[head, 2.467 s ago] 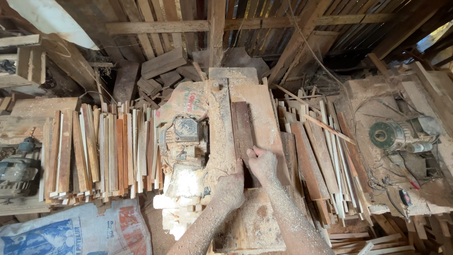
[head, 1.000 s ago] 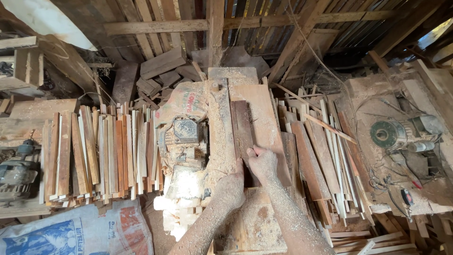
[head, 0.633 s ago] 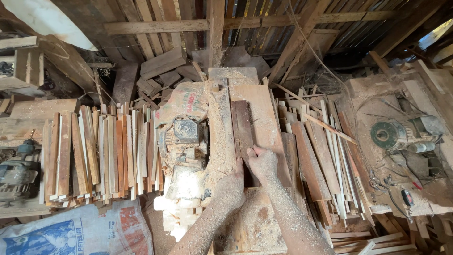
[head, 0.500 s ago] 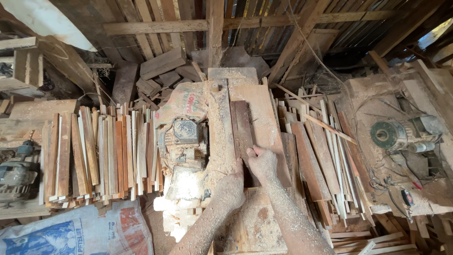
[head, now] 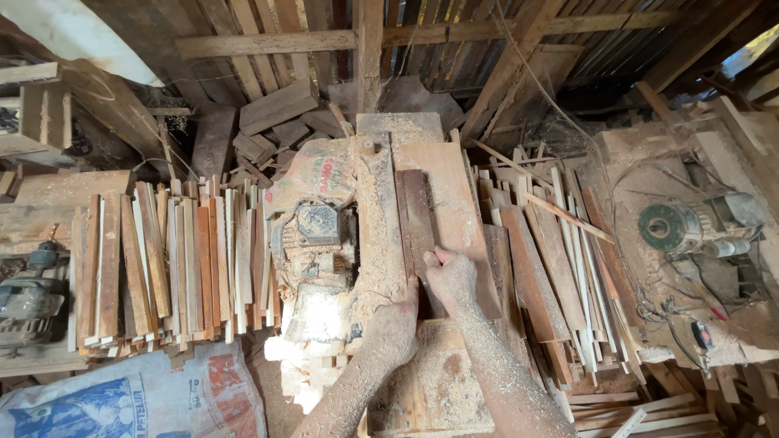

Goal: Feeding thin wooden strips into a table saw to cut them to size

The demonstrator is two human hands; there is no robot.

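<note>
Both hands press down on a dark narrow board (head: 417, 223) that lies lengthwise on the sawdust-covered bench (head: 381, 235), against a wider pale plank (head: 454, 195) just to its right. The left hand (head: 393, 328) lies flat at the board's near end with its thumb raised along the left edge, gripping nothing; the right hand (head: 451, 276) rests on the board's right edge, fingers curled down over it, pressing more than grasping. I judge the main risk to be the fingers: they sit low on a thin strip, and if the board jumps or slides on the loose sawdust, they could run onto whatever cutter the bench carries, which is not visible here. The dusty motor (head: 312, 235), just left of the board, has exposed parts near the left forearm. As for containers, a printed sack (head: 312, 170) is draped beyond the motor and a blue and white sack (head: 138, 397) lies well left of the board, nearer the viewer; their contents cannot be seen
</note>
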